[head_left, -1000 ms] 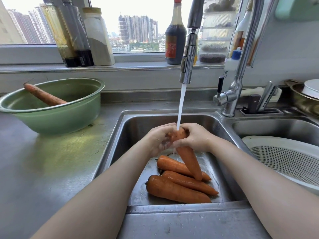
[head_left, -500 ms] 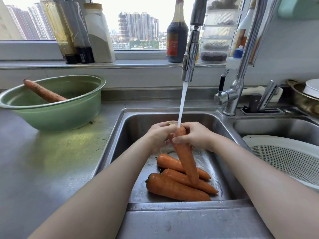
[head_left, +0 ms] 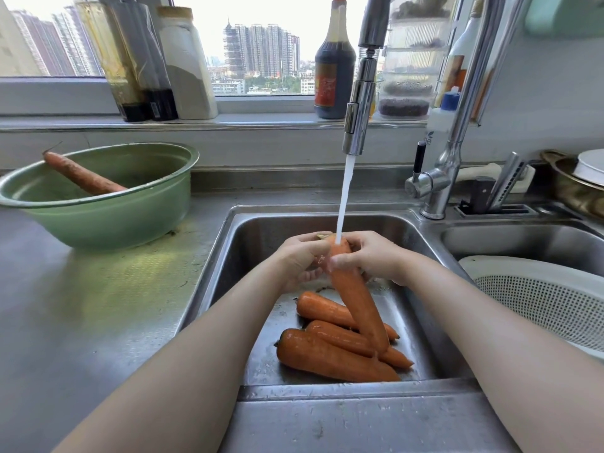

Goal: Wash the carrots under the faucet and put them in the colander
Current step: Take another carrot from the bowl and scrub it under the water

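1. The held carrot [head_left: 356, 302] hangs over the sink [head_left: 261, 243], thick end up in the water stream [head_left: 344, 197] from the faucet [head_left: 359, 119].
2. Your left hand [head_left: 300, 259] and right hand [head_left: 372, 256] both grip its top, fingers [head_left: 307, 275] curled round it.
3. Its tip points down over three carrots [head_left: 333, 358] lying on the sink floor.
4. The white colander [head_left: 555, 305] sits in the basin to your right.
5. A lone carrot [head_left: 81, 176] leans in the green bowl [head_left: 108, 217] on the worktop [head_left: 81, 305], far left.

Bright daylight pours in from the far window [head_left: 258, 50], whose sky is blown out white. The steel tabletop [head_left: 98, 305] carries a soft green-tinted sheen (no hard shadows). Wide-angle distortion bends the edges; focus is mildly soft throughout.
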Demonstrator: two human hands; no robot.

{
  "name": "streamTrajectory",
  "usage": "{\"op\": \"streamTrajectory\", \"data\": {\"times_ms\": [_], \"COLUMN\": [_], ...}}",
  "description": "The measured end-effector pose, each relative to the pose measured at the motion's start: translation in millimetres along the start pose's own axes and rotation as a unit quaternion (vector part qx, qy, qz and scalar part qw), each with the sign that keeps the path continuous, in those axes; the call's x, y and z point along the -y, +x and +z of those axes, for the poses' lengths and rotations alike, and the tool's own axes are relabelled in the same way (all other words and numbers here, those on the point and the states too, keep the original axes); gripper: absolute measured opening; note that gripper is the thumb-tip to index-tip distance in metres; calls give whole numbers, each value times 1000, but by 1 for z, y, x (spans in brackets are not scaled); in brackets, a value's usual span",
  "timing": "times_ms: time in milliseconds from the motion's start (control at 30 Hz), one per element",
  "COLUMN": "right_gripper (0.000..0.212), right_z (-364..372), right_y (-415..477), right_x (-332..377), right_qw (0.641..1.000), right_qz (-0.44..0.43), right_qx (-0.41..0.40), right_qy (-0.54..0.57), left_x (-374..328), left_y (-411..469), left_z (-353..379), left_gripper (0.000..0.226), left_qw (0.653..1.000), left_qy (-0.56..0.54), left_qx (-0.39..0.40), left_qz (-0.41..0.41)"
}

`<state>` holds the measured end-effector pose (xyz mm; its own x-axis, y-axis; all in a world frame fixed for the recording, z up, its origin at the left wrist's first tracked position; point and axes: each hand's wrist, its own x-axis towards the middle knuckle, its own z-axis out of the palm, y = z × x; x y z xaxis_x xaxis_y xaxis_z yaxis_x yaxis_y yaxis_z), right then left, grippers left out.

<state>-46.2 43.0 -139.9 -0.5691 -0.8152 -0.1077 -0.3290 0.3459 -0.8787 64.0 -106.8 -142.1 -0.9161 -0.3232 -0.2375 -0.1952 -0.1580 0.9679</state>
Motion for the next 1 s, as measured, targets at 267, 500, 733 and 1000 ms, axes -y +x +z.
{"op": "streamTrajectory", "data": {"times_ms": [267,500,733,1000], "right_gripper": [20,35,65,37], "right_z": [2,-7,-9,-1], "right_y": [3,0,4,3], "right_x": [-3,-7,-18,-14], "right_qw": [1000,998,994,995], "right_qz": [-5,17,80,81], "right_qx": [-9,6,3,17], "right_qy": [4,57,70,46], "left_x": [2,2,7,-1], "left_y": [3,0,2,0], "left_z": [3,-1,0,-8], "left_gripper": [26,28,7,8], "left_qw": [1000,999,981,909], "left_qy": [19,-52,92,323], "left_qx": [-23,-6,-128,-81], "left_qz": [9,8,111,250]}}
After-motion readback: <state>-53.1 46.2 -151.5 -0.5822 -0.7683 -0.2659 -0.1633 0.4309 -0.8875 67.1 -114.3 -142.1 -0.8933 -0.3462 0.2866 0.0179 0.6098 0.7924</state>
